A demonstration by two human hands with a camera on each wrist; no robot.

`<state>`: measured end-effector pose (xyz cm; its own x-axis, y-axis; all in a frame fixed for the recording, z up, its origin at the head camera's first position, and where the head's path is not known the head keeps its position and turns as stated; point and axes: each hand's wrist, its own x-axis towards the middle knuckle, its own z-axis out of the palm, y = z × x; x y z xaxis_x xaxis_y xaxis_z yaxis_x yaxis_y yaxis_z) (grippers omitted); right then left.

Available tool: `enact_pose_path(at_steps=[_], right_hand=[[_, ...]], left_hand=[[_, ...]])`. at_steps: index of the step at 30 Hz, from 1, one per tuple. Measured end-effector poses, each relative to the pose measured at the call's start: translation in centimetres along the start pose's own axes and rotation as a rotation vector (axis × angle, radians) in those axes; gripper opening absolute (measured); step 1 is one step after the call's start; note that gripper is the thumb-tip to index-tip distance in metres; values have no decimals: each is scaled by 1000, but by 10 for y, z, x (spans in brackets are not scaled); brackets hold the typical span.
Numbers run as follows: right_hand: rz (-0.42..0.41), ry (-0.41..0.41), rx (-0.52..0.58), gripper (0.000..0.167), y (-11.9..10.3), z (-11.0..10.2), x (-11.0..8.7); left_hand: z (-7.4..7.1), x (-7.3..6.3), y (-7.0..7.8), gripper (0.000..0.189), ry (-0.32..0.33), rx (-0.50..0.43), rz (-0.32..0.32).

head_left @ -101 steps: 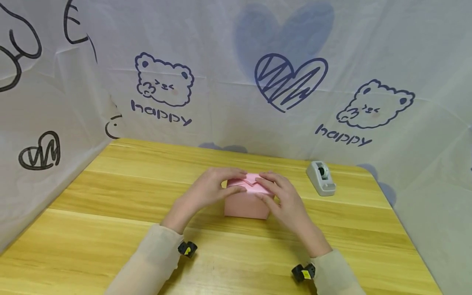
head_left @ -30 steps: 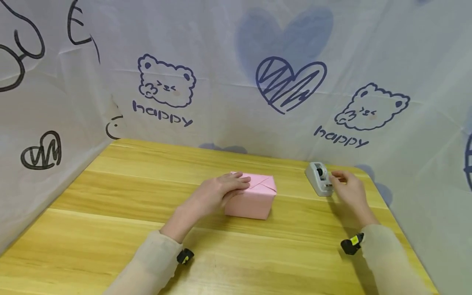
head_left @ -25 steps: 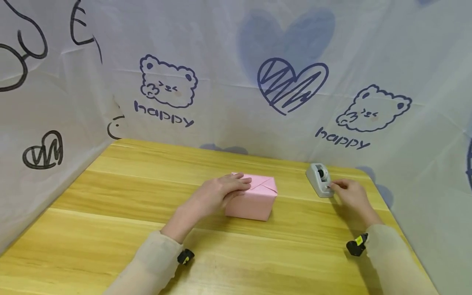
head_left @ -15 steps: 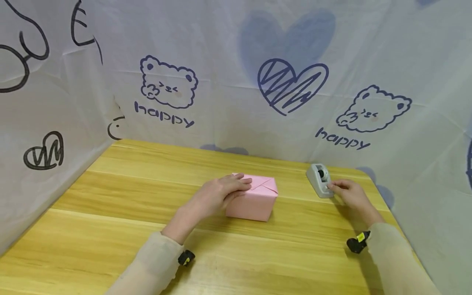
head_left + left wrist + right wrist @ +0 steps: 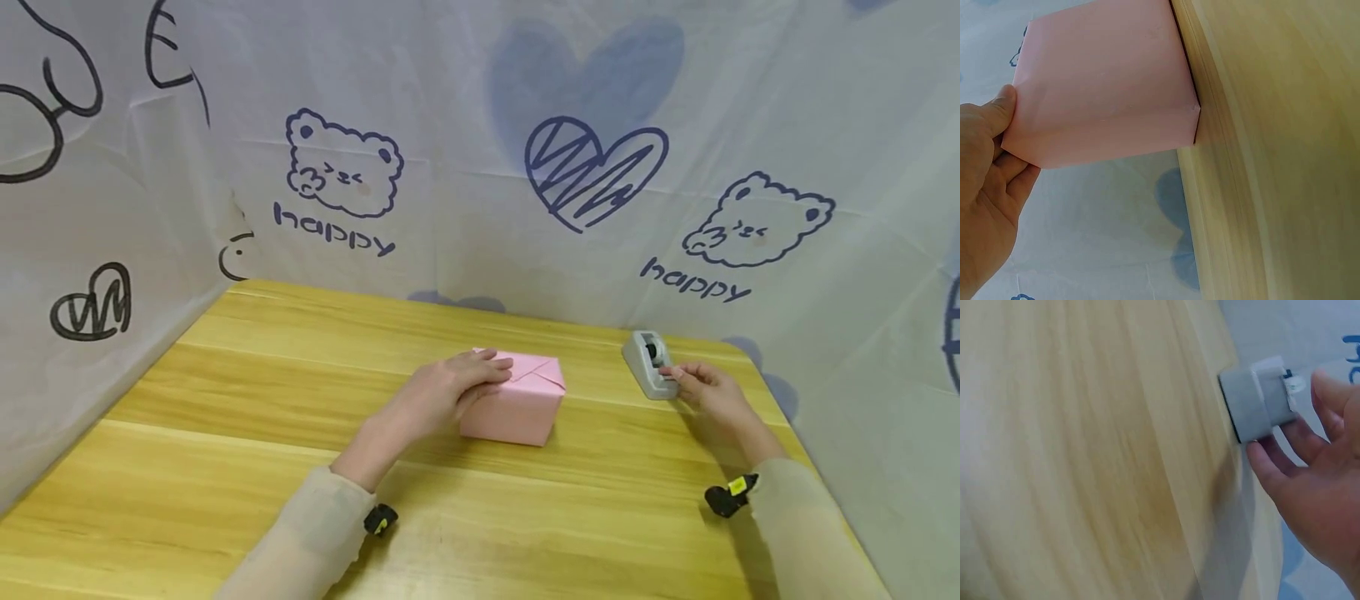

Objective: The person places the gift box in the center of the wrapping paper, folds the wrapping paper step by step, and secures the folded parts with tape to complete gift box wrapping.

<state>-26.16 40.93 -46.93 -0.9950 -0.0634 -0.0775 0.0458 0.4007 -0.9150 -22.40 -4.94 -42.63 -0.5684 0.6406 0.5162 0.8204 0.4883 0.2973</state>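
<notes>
In the head view, a pink paper-wrapped box (image 5: 513, 417) with crossed flaps on top stands mid-table. My left hand (image 5: 442, 390) holds its left end, fingers lying over the top. The left wrist view shows the thumb (image 5: 1002, 107) against the upper edge of the box's broad side, the other fingers passing out of sight behind. Farther right is a grey tape dispenser (image 5: 640, 367) with a small roll in it. My right hand (image 5: 716, 396) reaches to its front end, fingertips at the cutter. In the right wrist view, lower fingers (image 5: 1266, 465) touch the dispenser's front.
The yellow wooden table (image 5: 315, 350) carries both objects, the dispenser near its back right corner. White cloth (image 5: 465, 208) with drawn bears and hearts hangs behind and at the sides. Small black cameras (image 5: 381, 520) are strapped to both wrists.
My right hand has left the box and moved right to the tape dispenser; its fingertips now reach farther over the front end. My left hand stays on the box.
</notes>
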Motion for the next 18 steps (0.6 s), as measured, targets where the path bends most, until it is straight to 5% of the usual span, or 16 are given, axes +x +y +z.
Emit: enact_pose_path(at_steps=[8, 18], right_hand=[[-66, -202, 365, 24, 19, -9, -11], [-13, -27, 398, 11, 18, 6, -22]], left_hand=[[1, -1, -1, 28, 0, 6, 2], [1, -1, -1, 28, 20, 8, 7]])
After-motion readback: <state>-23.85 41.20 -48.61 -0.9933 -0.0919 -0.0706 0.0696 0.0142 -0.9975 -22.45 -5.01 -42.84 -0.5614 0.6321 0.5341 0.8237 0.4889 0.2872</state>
